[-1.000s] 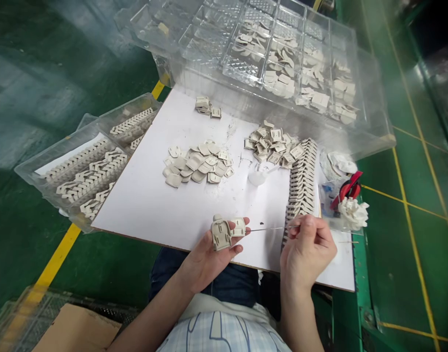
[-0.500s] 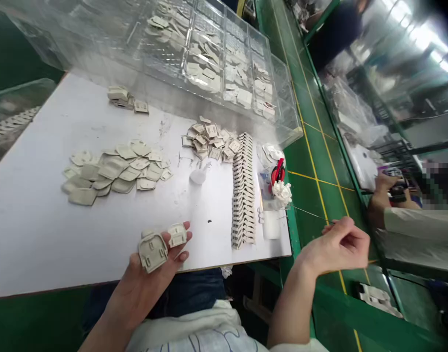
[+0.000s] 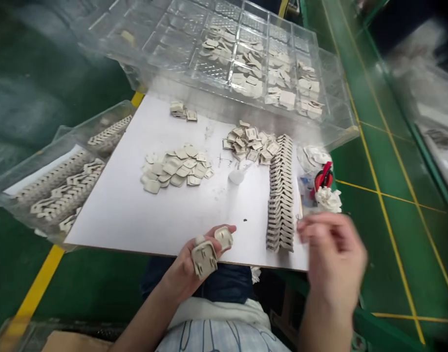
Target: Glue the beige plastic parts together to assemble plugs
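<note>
My left hand (image 3: 185, 269) is closed on a larger beige plastic part (image 3: 204, 259), and a smaller beige piece (image 3: 224, 238) rests at its fingertips, over the white board's front edge. Blurred, my right hand (image 3: 333, 244) is at the board's right front corner with its fingers drawn together; whether anything is between them cannot be made out. Between the hands stands a long stacked row of beige clips (image 3: 281, 195). Farther back lie a pile of flat beige covers (image 3: 176, 167) and a heap of small beige pieces (image 3: 251, 143).
A clear compartment tray (image 3: 245, 105) spans the back of the white board (image 3: 124, 210). Filled clear bins (image 3: 11, 205) stand at the left. A small white container (image 3: 236, 176) sits mid-board. Red-handled scissors (image 3: 323, 178) and crumpled white material (image 3: 328, 199) are at the right edge.
The view has turned, shifting the board to the right in the picture. My right hand has come in from beyond the right edge to the board's corner. My left hand still holds the beige parts.
</note>
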Tool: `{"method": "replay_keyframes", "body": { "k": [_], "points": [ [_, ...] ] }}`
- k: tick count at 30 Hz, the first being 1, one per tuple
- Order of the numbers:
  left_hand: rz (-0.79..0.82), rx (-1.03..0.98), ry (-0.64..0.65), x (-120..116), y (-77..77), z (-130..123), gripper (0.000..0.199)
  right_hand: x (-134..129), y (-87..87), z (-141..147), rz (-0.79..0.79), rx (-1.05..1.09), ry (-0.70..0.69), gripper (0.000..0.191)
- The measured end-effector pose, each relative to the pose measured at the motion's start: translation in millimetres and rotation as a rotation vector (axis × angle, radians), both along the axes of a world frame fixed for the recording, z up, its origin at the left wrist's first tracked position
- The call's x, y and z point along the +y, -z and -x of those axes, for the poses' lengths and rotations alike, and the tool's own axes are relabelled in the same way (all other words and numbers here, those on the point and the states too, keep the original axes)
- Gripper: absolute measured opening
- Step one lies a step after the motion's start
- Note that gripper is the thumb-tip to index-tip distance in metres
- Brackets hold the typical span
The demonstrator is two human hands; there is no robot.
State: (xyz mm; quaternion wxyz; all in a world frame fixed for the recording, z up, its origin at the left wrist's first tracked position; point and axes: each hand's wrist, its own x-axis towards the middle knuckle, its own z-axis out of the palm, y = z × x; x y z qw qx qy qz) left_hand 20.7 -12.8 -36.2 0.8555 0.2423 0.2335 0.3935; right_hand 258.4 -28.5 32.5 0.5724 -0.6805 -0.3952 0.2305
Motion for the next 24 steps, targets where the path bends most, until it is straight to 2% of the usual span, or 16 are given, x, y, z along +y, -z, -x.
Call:
{"method": "replay_keyframes", "body": {
  "k": [1, 2, 4, 7, 11, 14, 16, 21, 24],
  "points": [
    [-0.044, -0.001, 0.003, 0.7, -4.3, 1.2, 0.047, -0.9, 2.8, 22.2, 0.117, 0.228, -0.237, 0.021],
    [-0.082, -0.004, 0.006, 1.7, -8.8, 2.4, 0.044, -1.6, 6.0, 42.1, 0.188, 0.446, -0.402, 0.025],
    [-0.142, -0.014, 0.011, 4.4, -17.2, 4.7, 0.039, -2.1, 11.9, 70.8, 0.267, 0.792, -0.583, 0.027],
    [-0.166, -0.014, 0.014, 9.2, -25.4, 6.6, 0.038, -1.5, 16.3, 85.4, 0.289, 1.068, -0.611, 0.021],
    [-0.133, 0.009, 0.037, 12.1, -26.3, 5.9, 0.042, -1.6, 17.2, 82.2, 0.361, 1.214, -0.651, 0.025],
    [-0.112, -0.002, 0.080, 10.9, -23.9, 4.6, 0.045, -2.3, 19.1, 81.6, 0.400, 1.235, -0.650, 0.031],
    [-0.074, 0.006, 0.059, 9.3, -22.7, 3.9, 0.046, -2.9, 20.4, 81.1, 0.370, 1.166, -0.616, 0.033],
    [0.099, 0.160, -0.166, 7.6, -23.8, 2.5, 0.046, -3.9, 18.4, 74.1, 0.182, 0.688, -0.509, 0.027],
    [0.125, 0.150, -0.205, 7.4, -27.2, 1.5, 0.045, -2.9, 13.4, 74.1, 0.137, 0.478, -0.521, 0.025]
  ]
}}
